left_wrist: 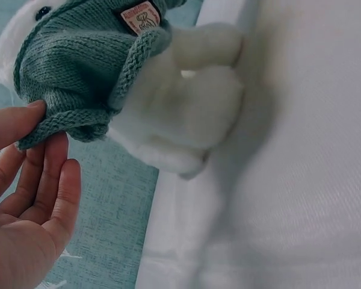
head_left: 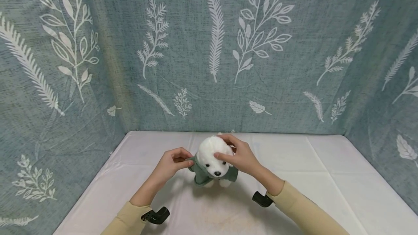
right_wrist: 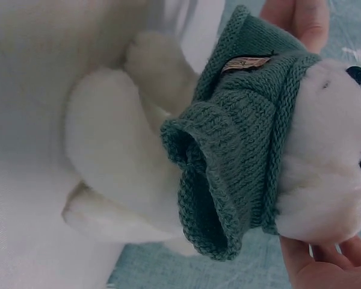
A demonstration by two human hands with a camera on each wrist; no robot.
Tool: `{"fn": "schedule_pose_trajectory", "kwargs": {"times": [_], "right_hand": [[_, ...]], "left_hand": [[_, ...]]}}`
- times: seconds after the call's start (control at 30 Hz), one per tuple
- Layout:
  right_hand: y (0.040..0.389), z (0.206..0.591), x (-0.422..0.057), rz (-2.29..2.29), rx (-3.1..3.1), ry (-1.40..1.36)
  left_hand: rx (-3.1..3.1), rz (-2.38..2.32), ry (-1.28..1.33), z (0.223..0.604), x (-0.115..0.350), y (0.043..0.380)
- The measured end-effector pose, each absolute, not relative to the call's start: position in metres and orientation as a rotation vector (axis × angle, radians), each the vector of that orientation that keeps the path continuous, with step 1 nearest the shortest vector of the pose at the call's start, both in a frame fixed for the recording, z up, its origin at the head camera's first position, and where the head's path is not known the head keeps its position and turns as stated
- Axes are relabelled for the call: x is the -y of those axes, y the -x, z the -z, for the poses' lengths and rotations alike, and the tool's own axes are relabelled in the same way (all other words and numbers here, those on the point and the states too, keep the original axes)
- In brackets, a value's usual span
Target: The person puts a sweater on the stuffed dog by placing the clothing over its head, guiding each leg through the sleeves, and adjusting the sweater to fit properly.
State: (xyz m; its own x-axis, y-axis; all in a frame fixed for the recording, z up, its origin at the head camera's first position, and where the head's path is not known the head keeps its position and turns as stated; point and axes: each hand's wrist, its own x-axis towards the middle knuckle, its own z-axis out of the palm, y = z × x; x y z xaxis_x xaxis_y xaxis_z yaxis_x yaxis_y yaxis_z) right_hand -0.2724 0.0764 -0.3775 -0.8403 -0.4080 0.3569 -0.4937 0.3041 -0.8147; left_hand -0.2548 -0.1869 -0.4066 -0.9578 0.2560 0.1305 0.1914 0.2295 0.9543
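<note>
A white plush animal (head_left: 209, 148) with dark eyes and a black nose stands on the table, facing the camera. It wears a green knitted sweater (left_wrist: 78, 60) with a small label on the chest. My left hand (head_left: 169, 166) pinches the sweater's edge between thumb and fingers, pulling a flap out to the side. On the other side, my right hand (head_left: 243, 157) grips the toy's head, with the thumb across its brow. An empty sleeve opening (right_wrist: 207, 198) shows in the right wrist view. White legs (left_wrist: 210, 102) show below the sweater.
A white cloth covers the table (head_left: 294, 184). Teal curtains (head_left: 183, 46) with white leaf patterns hang behind it and on both sides. Black wrist mounts (head_left: 156, 216) sit at both beige sleeves (head_left: 300, 206).
</note>
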Motion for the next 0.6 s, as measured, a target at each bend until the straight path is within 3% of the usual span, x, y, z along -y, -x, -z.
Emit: {"fn": "schedule_pose_trajectory", "kwargs": {"times": [0.6], "right_hand": [[0.272, 0.381, -0.085, -1.640, 2.461, -0.894]], "left_hand": [[-2.622, -1.677, -0.436, 0.427, 0.171, 0.261]]}}
